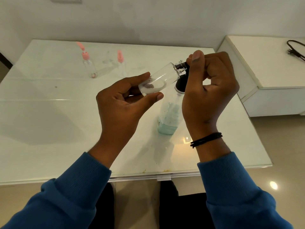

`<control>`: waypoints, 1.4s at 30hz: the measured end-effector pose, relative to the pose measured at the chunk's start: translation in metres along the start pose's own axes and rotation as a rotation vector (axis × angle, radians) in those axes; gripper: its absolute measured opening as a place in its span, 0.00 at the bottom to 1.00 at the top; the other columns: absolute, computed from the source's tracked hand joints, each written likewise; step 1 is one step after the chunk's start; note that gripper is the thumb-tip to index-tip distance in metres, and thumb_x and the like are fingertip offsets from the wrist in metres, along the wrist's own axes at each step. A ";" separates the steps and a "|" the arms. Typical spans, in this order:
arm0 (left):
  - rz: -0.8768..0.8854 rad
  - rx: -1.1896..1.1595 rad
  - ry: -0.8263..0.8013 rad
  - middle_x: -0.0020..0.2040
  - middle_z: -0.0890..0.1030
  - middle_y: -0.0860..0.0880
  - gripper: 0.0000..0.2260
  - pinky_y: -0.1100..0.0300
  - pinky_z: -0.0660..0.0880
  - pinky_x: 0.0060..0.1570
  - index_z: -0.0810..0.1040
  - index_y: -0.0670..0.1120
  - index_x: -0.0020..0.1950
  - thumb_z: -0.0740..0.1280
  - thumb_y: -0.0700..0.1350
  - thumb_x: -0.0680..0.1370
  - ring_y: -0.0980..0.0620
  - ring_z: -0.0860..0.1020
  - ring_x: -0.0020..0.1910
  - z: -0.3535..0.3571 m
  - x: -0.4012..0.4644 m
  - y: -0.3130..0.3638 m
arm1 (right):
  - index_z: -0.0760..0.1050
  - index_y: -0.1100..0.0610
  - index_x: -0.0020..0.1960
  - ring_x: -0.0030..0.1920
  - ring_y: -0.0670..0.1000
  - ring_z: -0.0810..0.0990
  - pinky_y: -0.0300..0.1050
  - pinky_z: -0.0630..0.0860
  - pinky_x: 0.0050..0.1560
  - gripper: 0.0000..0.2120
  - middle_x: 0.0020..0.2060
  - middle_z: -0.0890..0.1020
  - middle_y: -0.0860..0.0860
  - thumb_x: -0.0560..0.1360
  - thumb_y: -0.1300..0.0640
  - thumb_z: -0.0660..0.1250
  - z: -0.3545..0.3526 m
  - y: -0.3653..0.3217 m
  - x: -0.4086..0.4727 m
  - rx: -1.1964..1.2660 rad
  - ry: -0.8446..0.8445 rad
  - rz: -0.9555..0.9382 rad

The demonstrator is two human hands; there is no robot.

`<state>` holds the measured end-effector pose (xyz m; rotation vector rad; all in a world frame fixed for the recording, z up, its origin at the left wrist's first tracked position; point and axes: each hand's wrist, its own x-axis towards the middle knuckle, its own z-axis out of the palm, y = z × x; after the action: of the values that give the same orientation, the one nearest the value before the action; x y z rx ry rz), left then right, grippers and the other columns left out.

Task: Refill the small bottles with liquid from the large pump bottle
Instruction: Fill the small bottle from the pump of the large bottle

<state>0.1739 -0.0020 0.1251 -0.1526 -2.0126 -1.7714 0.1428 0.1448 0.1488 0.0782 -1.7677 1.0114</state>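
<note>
Small bottle (pixel 159 80): clear, held tilted in the air above the counter (pixel 49 113), its base low toward the left hand and its open neck raised toward the right hand.
Left hand (pixel 122 100): fingers and thumb curled round the base end of the small bottle, gripping it.
Right hand (pixel 209 86): fingers curled, thumb on top, pinching a black nozzle (pixel 181 65) that meets the small bottle's neck.
Large pump bottle (pixel 168 118): stands on the counter just below the hands, near the right wrist; pale blue-green liquid sits low in it. Its black collar shows, but the right hand covers most of the pump head.
Pink-capped bottles (pixel 89 65): two clear ones at the far side of the counter, well apart from the hands.
Open room: bare counter spreads wide to the left of the hands and between them and the far bottles; the near edge runs just past the blue sleeves (pixel 79 187).
Right side: the counter's right edge lies close to the large pump bottle, with a white cabinet (pixel 264 71) beyond it.
Hard to make out: whether liquid is in the small bottle; only a whitish glare shows at its base.
</note>
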 end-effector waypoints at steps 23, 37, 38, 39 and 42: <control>0.025 0.038 0.017 0.57 0.85 0.48 0.20 0.59 0.83 0.53 0.83 0.41 0.62 0.80 0.41 0.72 0.54 0.85 0.55 0.000 0.000 0.001 | 0.81 0.62 0.39 0.36 0.53 0.77 0.52 0.74 0.35 0.13 0.37 0.77 0.46 0.81 0.61 0.67 -0.001 -0.001 0.000 0.022 -0.013 0.027; 0.032 0.023 0.011 0.57 0.85 0.47 0.21 0.56 0.83 0.53 0.83 0.40 0.62 0.81 0.41 0.71 0.52 0.85 0.55 -0.001 0.001 -0.002 | 0.80 0.63 0.37 0.36 0.56 0.77 0.57 0.75 0.36 0.14 0.36 0.77 0.48 0.81 0.61 0.67 -0.002 -0.001 0.001 0.009 -0.017 0.013; 0.033 0.025 0.010 0.57 0.85 0.47 0.21 0.56 0.83 0.53 0.83 0.40 0.62 0.81 0.41 0.71 0.52 0.85 0.55 -0.001 0.001 -0.002 | 0.79 0.63 0.37 0.36 0.56 0.77 0.56 0.75 0.35 0.14 0.36 0.77 0.47 0.81 0.61 0.67 -0.002 -0.001 0.001 0.007 -0.017 0.014; 0.034 0.031 0.010 0.57 0.85 0.47 0.20 0.55 0.83 0.53 0.83 0.40 0.62 0.81 0.40 0.71 0.52 0.85 0.55 -0.002 0.001 -0.003 | 0.79 0.63 0.37 0.36 0.55 0.77 0.55 0.75 0.35 0.14 0.36 0.77 0.47 0.81 0.61 0.67 -0.001 -0.001 0.000 0.004 -0.020 0.018; 0.031 0.045 0.010 0.57 0.85 0.47 0.20 0.55 0.84 0.53 0.83 0.40 0.62 0.81 0.41 0.71 0.51 0.85 0.55 -0.003 0.002 -0.005 | 0.78 0.62 0.37 0.36 0.49 0.75 0.45 0.73 0.35 0.13 0.36 0.75 0.47 0.80 0.63 0.68 0.000 -0.001 -0.005 0.016 -0.026 0.042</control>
<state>0.1712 -0.0057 0.1216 -0.1599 -2.0304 -1.7040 0.1451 0.1421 0.1456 0.0647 -1.7916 1.0592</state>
